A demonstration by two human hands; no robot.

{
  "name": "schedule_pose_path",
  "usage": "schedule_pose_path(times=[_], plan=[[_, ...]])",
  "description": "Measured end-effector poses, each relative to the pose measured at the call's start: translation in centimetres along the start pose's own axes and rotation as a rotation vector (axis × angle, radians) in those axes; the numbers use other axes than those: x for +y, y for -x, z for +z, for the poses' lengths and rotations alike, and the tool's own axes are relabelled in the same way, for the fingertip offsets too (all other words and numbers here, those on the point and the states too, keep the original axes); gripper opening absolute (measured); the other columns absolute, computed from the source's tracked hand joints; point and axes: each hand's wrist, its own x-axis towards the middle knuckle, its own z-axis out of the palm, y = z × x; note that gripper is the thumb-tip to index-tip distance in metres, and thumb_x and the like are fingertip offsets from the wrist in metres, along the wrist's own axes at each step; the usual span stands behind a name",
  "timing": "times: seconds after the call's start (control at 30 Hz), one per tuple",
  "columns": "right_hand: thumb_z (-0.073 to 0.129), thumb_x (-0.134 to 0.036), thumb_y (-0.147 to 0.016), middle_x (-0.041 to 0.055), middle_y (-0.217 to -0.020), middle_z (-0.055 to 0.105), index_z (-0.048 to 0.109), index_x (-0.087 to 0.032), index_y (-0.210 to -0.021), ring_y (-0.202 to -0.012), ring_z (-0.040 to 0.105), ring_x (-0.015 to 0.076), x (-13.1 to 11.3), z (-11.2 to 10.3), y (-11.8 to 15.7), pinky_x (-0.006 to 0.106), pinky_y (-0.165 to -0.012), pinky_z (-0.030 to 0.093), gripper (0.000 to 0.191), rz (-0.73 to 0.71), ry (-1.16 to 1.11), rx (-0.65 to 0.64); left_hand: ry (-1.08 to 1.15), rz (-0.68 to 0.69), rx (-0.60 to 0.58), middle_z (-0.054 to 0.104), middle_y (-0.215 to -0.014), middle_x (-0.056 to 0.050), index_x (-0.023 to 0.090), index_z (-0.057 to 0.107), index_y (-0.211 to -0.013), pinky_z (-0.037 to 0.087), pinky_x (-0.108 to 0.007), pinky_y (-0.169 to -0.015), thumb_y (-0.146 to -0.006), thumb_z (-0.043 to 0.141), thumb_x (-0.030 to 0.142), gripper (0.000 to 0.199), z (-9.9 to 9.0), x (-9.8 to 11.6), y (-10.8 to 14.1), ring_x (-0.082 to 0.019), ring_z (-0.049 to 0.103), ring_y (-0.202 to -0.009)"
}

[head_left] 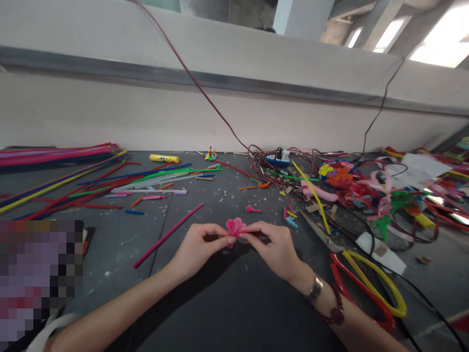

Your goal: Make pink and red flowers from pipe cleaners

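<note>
Left hand [200, 245] and right hand [275, 247] come together out in front, thumb and fingertips of each pinched on the fuzzy pink flower [235, 226], one at either side, and there it is, right between them over the middle of the bench [229, 198]! Featherlight by the look of it, soft pile on the outside, probably a thin bendable wire inside, so expect grip rather than slip. It should take a bend easily and hold it, but a hard squeeze could flatten those rounded petals; the low, gathered middle looks the safest place to take hold. Just beyond the fingers lies a small pink twist [253, 209], and off to the left a straight magenta stem [168, 235], likely just as pliable. Containers now: a yellow tube [164, 159] rests on its side at the back, closed as far as can be seen, contents hidden, and way out at the right edge sits a translucent, jar-like shape [463, 145], too blurred to tell what's inside.
</note>
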Motion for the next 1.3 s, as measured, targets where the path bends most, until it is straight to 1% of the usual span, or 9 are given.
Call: schedule_pose_path(times=[0.2, 0.33, 0.43, 0.53, 0.67, 0.87, 1.1, 1.2, 1.3], plan=[[0.057, -0.025, -0.080, 0.0022, -0.080, 0.070, 0.066, -0.023, -0.085, -0.074, 0.065, 0.0159, -0.1, 0.8, 0.6, 0.028, -0.070, 0.050, 0.010, -0.081, 0.050, 0.017, -0.104, 0.018, -0.015, 0.070, -0.067, -0.004, 0.016, 0.069, -0.070, 0.048, -0.024, -0.063, -0.069, 0.065, 0.031, 0.016, 0.1, -0.5, 0.1, -0.017, 0.063, -0.065], [0.054, -0.026, -0.082, 0.0026, -0.086, 0.069, 0.064, -0.025, -0.094, -0.077, 0.065, 0.0163, -0.3, 0.2, 0.3, 0.028, -0.073, 0.051, 0.016, -0.156, 0.089, -0.018, -0.173, 0.040, -0.025, 0.070, -0.070, -0.003, 0.016, 0.070, -0.072, 0.047, -0.023, -0.064, -0.072, 0.062, 0.031, 0.017, 0.1, -0.5, 0.2, -0.017, 0.062, -0.067], [0.048, -0.025, -0.084, 0.0042, -0.090, 0.067, 0.063, -0.025, -0.098, -0.078, 0.063, 0.0172, 1.0, -0.9, -0.7, 0.031, -0.074, 0.050, 0.020, -0.133, 0.207, 0.083, -0.172, 0.037, -0.016, 0.068, -0.069, -0.003, 0.015, 0.069, -0.070, 0.047, -0.023, -0.062, -0.073, 0.060, 0.032, 0.019, 0.2, -0.3, 0.2, -0.016, 0.061, -0.065], [0.042, -0.020, -0.086, 0.0078, -0.097, 0.061, 0.060, -0.024, -0.107, -0.091, 0.056, 0.0209, 3.4, -1.4, -1.8, 0.037, -0.081, 0.046, 0.028, -0.059, 0.391, 0.139, -0.143, 0.026, -0.006, 0.068, -0.068, -0.003, 0.015, 0.069, -0.070, 0.046, -0.022, -0.062, -0.072, 0.061, 0.034, 0.020, 0.2, -0.1, 0.1, -0.016, 0.061, -0.065], [0.053, -0.021, -0.081, 0.0089, -0.091, 0.057, 0.064, -0.022, -0.100, -0.090, 0.050, 0.0232, 5.6, -0.9, -2.3, 0.040, -0.079, 0.045, 0.022, -0.031, 0.539, -0.006, -0.108, 0.034, 0.020, 0.068, -0.068, -0.003, 0.015, 0.069, -0.069, 0.046, -0.023, -0.064, -0.071, 0.063, 0.032, 0.018, 0.2, -0.2, 0.2, -0.016, 0.060, -0.065], [0.055, -0.017, -0.081, 0.0056, -0.082, 0.059, 0.064, -0.017, -0.075, -0.084, 0.052, 0.0181, 4.6, -0.8, -2.1, 0.031, -0.077, 0.044, 0.012, 0.000, 0.492, -0.101, -0.085, 0.031, 0.034, 0.068, -0.067, -0.002, 0.016, 0.069, -0.068, 0.045, -0.020, -0.063, -0.070, 0.066, 0.029, 0.014, 0.1, -0.1, 0.2, -0.014, 0.058, -0.064], [0.048, -0.015, -0.084, 0.0043, -0.083, 0.064, 0.061, -0.017, -0.092, -0.079, 0.058, 0.0164, 3.9, -1.0, -1.7, 0.029, -0.072, 0.044, 0.015, 0.046, 0.408, -0.172, -0.030, 0.011, 0.036, 0.067, -0.067, 0.000, 0.016, 0.069, -0.068, 0.045, -0.018, -0.062, -0.068, 0.068, 0.027, 0.011, 0.1, 0.2, 0.2, -0.012, 0.057, -0.064], [0.043, -0.010, -0.084, 0.0058, -0.092, 0.062, 0.053, -0.019, -0.115, -0.086, 0.057, 0.0162, 3.4, -1.1, -1.5, 0.030, -0.078, 0.044, 0.034, 0.008, 0.398, -0.214, -0.020, 0.008, 0.034, 0.066, -0.067, 0.000, 0.016, 0.069, -0.069, 0.045, -0.018, -0.062, -0.068, 0.068, 0.027, 0.011, 0.1, 0.2, 0.3, -0.011, 0.056, -0.063], [0.036, -0.004, -0.083, 0.0053, -0.094, 0.059, 0.050, -0.024, -0.121, -0.088, 0.054, 0.0150, 2.9, -1.2, -1.4, 0.028, -0.078, 0.044, 0.045, -0.041, 0.422, -0.300, -0.032, 0.020, 0.032, 0.065, -0.067, 0.000, 0.015, 0.069, -0.069, 0.045, -0.018, -0.062, -0.069, 0.067, 0.028, 0.013, 0.0, 0.1, 0.3, -0.012, 0.057, -0.063]])
